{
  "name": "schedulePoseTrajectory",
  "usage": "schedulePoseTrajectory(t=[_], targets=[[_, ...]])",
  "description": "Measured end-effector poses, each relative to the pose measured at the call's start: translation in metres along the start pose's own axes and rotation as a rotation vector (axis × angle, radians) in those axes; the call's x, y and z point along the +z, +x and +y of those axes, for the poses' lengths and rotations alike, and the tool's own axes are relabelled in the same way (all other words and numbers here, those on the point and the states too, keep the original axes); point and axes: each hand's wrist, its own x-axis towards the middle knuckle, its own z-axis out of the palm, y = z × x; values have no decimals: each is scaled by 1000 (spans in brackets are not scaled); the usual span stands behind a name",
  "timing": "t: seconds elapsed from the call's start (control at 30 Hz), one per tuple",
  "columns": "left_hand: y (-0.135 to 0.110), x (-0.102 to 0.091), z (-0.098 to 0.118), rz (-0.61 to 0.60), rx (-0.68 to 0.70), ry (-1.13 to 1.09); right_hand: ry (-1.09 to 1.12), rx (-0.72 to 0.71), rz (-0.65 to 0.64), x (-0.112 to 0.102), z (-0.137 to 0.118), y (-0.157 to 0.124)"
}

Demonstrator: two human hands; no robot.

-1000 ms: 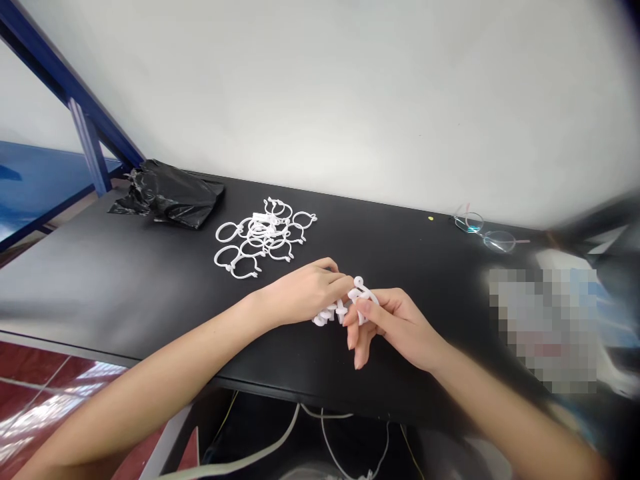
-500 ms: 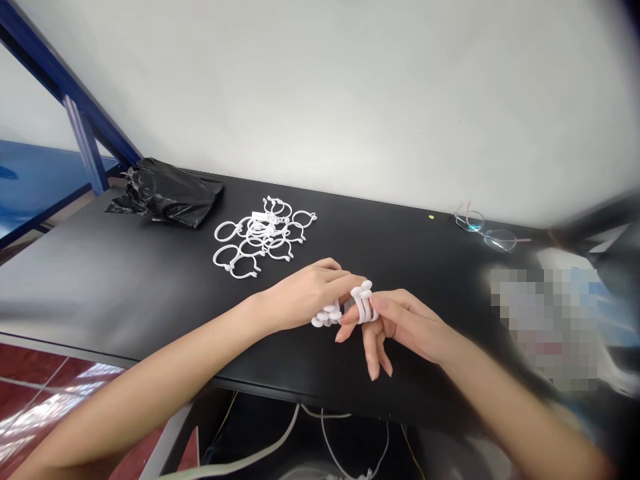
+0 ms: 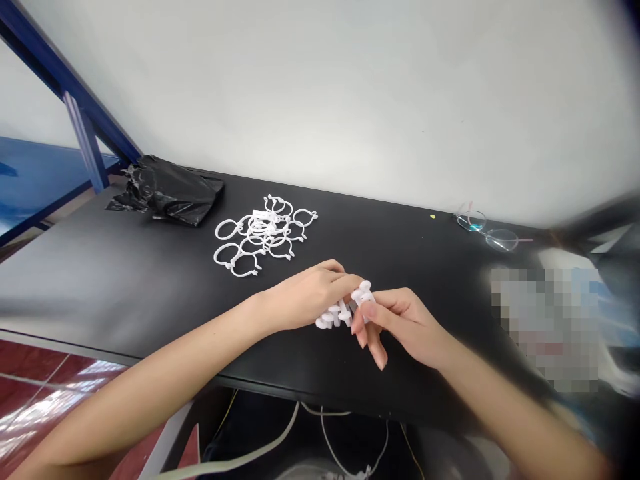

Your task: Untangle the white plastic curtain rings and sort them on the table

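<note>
My left hand is closed around several white plastic curtain rings, whose knobbed ends stick out below its fingers. Right beside it, my right hand pinches a small stack of similar white rings between thumb and fingers, and its lower fingers hang loose. The left fingertips reach the stack, but exactly what they touch is hidden. Beyond the left hand, a loose pile of the same rings lies on the black table, most of them open loops with small knobs at the ends.
A crumpled black plastic bag lies at the back left. Eyeglasses rest near the wall, with a tiny yellow bit to their left. A blurred, partly pixelated package is at the right. Cables hang below the table edge.
My right thumb and fingers have shifted left over their stack, which sits closer to the rings in my left hand. One ring under the left hand has moved apart from its bunch.
</note>
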Motion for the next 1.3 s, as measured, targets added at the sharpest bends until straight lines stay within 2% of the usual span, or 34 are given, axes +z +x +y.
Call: schedulePoseTrajectory(t=[0.13,0.23,0.33,0.43,0.57,0.67,0.8,0.93,1.03,1.1,1.3], targets=[[-2,-1,-3,12,-14,-144,-235,-156,30,7,1,-10],[-1,0,-3,13,-135,-230,-346,-267,29,11,2,-15],[2,2,-2,-1,-266,-322,-218,-214,154,11,5,-11],[5,6,2,64,-327,-417,-119,-191,290,11,8,-4],[5,13,5,93,-360,-456,-132,-121,239,16,11,2],[3,16,4,76,-337,-460,-129,-88,231,20,13,2],[1,10,1,75,-316,-391,-133,-163,274,16,12,1],[2,2,-1,57,-290,-130,-145,-177,293,10,9,0],[2,2,-1,13,-227,21,-168,-142,235,9,7,-1],[2,4,-2,-18,-204,-21,-208,-150,209,10,7,-1],[0,10,-2,-23,-194,-357,-338,-294,227,11,16,-5]])
